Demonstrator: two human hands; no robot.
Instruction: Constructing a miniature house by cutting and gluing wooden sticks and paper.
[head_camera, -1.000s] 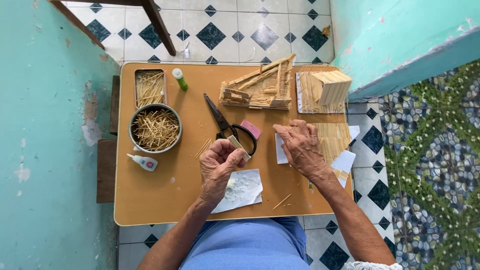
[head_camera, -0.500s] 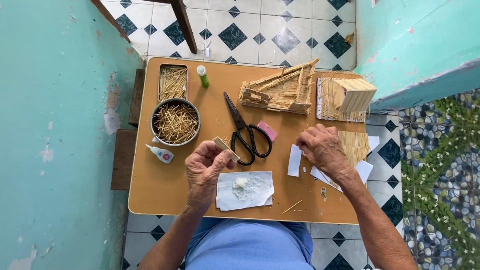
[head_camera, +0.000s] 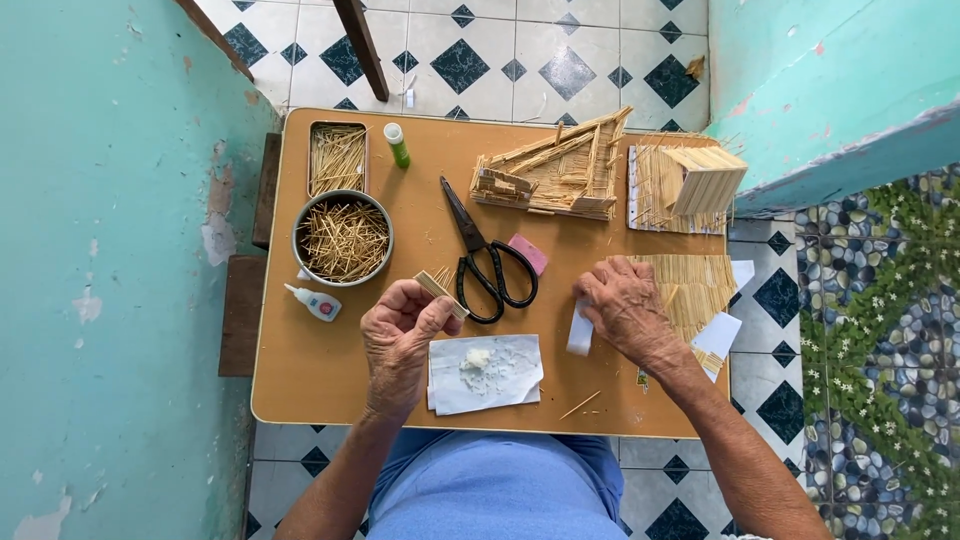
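Since before, right hand shifted onto white slip.

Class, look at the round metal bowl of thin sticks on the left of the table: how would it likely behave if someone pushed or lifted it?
The round metal bowl looks wide and low, so it would probably slide rather than tip. The loose sticks are piled near the rim, so a jolt could spill some. It likely feels light for its size.
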